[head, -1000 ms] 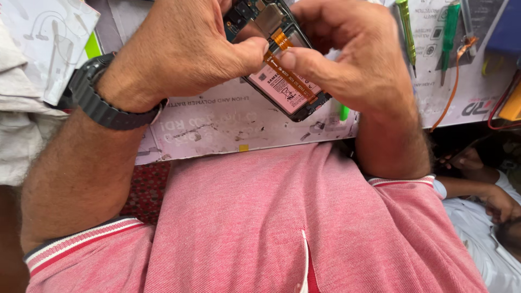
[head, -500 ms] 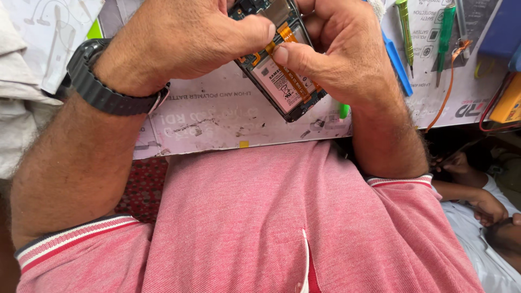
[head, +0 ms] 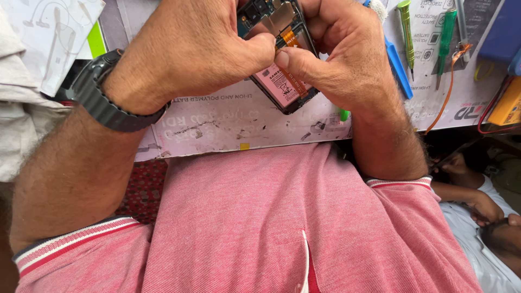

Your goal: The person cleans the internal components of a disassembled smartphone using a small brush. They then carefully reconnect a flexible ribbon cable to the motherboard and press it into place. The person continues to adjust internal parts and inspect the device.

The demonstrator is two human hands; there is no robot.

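An opened smartphone [head: 282, 87] with its back off shows a pink battery and an orange flex cable [head: 288, 40]. My left hand [head: 190, 49], with a dark wristwatch [head: 103, 103] on the wrist, grips the phone's left side, thumb pressed near the cable. My right hand [head: 342, 54] holds the phone's right side, its thumb tip meeting the left thumb on the orange cable. The phone's upper part is hidden behind my fingers.
A white printed mat [head: 233, 125] covers the bench edge. Green-handled screwdrivers [head: 406, 27] and a blue tool [head: 397, 59] lie at the right, with an orange wire [head: 449, 81] and a yellow device [head: 507, 106]. Another person [head: 488, 206] lies low at the right.
Both hands and the phone have shifted slightly up in view. The thumbs have closed tighter together on the orange cable.
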